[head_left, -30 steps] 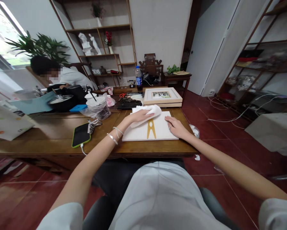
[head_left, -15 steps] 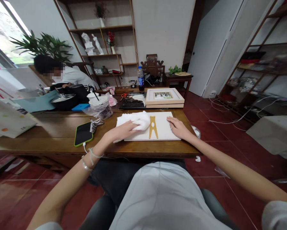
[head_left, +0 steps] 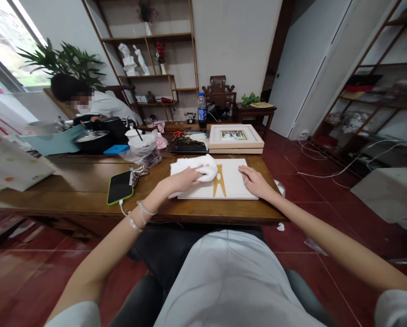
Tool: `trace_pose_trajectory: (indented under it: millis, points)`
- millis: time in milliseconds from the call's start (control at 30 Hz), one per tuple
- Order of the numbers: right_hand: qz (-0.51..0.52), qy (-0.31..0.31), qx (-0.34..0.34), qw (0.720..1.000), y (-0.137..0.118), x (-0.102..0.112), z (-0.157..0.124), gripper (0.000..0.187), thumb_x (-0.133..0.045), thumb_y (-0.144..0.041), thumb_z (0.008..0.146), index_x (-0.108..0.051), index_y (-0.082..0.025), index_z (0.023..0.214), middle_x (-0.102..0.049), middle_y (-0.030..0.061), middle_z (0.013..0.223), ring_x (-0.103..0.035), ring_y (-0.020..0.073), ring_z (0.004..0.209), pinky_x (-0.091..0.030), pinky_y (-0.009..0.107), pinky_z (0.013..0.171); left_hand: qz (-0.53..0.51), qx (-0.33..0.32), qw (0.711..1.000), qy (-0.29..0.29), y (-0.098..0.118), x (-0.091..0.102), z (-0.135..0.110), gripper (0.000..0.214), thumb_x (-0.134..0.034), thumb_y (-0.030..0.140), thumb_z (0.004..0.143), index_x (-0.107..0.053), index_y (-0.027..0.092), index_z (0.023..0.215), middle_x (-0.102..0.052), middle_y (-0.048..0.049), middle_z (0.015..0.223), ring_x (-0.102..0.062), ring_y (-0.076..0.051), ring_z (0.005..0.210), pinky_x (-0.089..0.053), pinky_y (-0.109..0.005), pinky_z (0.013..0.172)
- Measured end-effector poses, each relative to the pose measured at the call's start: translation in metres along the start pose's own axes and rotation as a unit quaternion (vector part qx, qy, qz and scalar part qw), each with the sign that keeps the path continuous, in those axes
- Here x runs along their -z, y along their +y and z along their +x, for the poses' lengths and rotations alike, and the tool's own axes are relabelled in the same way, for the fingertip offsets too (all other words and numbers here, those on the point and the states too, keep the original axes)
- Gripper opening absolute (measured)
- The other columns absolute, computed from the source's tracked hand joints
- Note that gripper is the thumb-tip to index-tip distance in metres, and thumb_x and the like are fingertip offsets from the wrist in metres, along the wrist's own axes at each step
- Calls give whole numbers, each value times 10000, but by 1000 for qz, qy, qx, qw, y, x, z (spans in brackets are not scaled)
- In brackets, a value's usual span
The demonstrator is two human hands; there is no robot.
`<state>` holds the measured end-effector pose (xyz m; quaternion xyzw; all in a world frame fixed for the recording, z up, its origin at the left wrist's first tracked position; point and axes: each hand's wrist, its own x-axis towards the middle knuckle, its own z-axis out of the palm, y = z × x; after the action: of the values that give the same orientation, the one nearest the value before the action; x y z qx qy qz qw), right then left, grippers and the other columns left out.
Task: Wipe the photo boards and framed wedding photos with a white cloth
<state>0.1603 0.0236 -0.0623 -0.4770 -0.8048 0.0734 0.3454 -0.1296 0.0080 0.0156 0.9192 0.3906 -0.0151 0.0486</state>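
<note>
A white board (head_left: 233,184) with a gold clothespin-shaped figure (head_left: 219,180) lies flat near the front edge of the wooden table (head_left: 80,190). My left hand (head_left: 183,179) presses a white cloth (head_left: 196,168) onto the board's left half, fingers closed on the cloth. My right hand (head_left: 256,180) lies flat and open on the board's right side, holding it down.
A phone in a green case (head_left: 120,187) on a cable lies left of the board. Behind the board are a stacked picture frame (head_left: 235,137), a black tray (head_left: 188,146), a lidded cup in plastic (head_left: 142,147) and a bottle (head_left: 202,110). Another person (head_left: 87,102) sits at the far left. Shelving lines the right.
My left hand swept the cloth from the board's upper middle down to its left edge, then back right toward the gold figure. My right hand stayed on the board.
</note>
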Motion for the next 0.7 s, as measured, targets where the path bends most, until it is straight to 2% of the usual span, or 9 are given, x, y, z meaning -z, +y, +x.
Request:
trace_pose_trajectory:
  millis: [67,133,200,300,433,600,700]
  points:
    - [-1,2,2,1000,0,0,0,411,-440,-100,788,-618,-162,1153,-582,111,1255,-485,244,1218,-358,452,1060,29,17,998,50,-13,-10,20,329,-351,288,930,-550,178,1168,-285,-129,1491,-271,-276,1361,-304,-431,1037]
    - [-5,0,4,1000,0,0,0,414,-432,-94,789,-616,-159,1155,-584,112,1252,-486,244,1217,-360,453,1058,47,33,996,68,-23,-17,37,353,-340,290,936,-513,172,1221,-149,-146,1531,-176,-289,1398,-265,-477,1056]
    - [-9,-2,2,1000,0,0,0,414,-426,-93,792,-613,-143,1158,-581,126,1253,-485,247,1217,-359,454,1058,59,37,995,72,-27,-22,47,368,-329,321,944,-515,161,1218,-145,-158,1530,-146,-293,1405,-247,-491,1065]
    - [-8,-4,-1,1000,-1,0,0,409,-430,-98,794,-613,-132,1159,-576,136,1257,-489,250,1212,-352,450,1063,71,32,994,79,-21,-26,51,391,-336,350,946,-517,141,1222,-261,-186,1487,-168,-298,1398,-243,-489,1072]
    - [-4,-6,-5,1000,-3,1,1,408,-432,-96,792,-617,-135,1153,-577,135,1255,-487,253,1213,-351,451,1062,78,6,994,83,5,-26,35,363,-356,287,943,-525,151,1234,-321,-195,1457,-226,-297,1383,-262,-472,1074]
    - [-18,-9,-6,1000,-5,1,2,415,-410,-90,797,-606,-100,1162,-571,157,1256,-492,256,1207,-348,445,1061,85,-46,994,57,46,-23,-8,326,-435,181,904,-554,160,1207,-251,-184,1493,-161,-299,1401,-256,-474,1080]
    - [-23,-10,-5,1000,-6,1,1,415,-408,-90,797,-606,-95,1161,-570,161,1256,-491,255,1208,-349,436,1062,88,-60,993,47,63,-23,-33,336,-460,149,882,-557,175,1203,-219,-176,1506,-169,-307,1397,-258,-480,1081]
